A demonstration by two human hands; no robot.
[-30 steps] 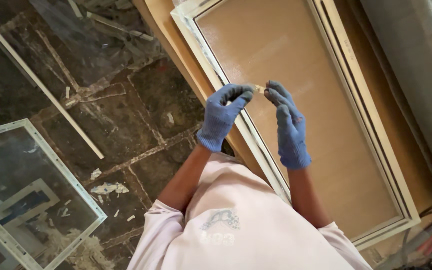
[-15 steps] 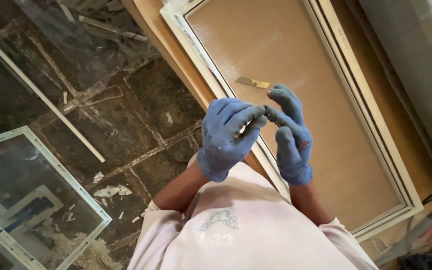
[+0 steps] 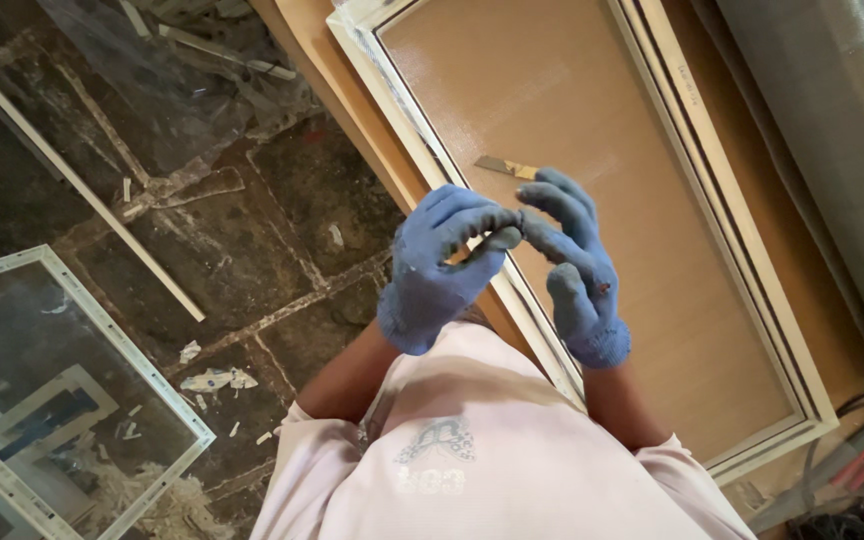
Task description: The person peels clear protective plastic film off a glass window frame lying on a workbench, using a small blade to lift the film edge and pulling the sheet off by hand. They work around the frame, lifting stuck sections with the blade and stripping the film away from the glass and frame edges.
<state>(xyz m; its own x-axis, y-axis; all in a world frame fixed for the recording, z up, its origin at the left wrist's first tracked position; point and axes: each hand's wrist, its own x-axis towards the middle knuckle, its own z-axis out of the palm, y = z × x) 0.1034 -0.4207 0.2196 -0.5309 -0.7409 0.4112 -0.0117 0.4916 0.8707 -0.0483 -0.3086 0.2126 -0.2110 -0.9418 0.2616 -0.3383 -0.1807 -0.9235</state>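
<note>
Big white-framed screen panel (image 3: 592, 230) lies flat on the brown board (image 3: 302, 60), filling the scene. Over the panel's near left edge, both gloved hands meet: left hand (image 3: 447, 265) curled, fingertips pinching at the right hand's (image 3: 577, 265) fingers, which are half spread and hold nothing. On the panel's mesh just beyond the hands lies a small blade (image 3: 507, 168), untouched.

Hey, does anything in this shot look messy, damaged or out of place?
Yes. White scraps and shavings litter the dark floor beside a glass panel. A small blade lies loose on the screen inside the white frame. The right glove shows a small reddish spot near the thumb.
</note>
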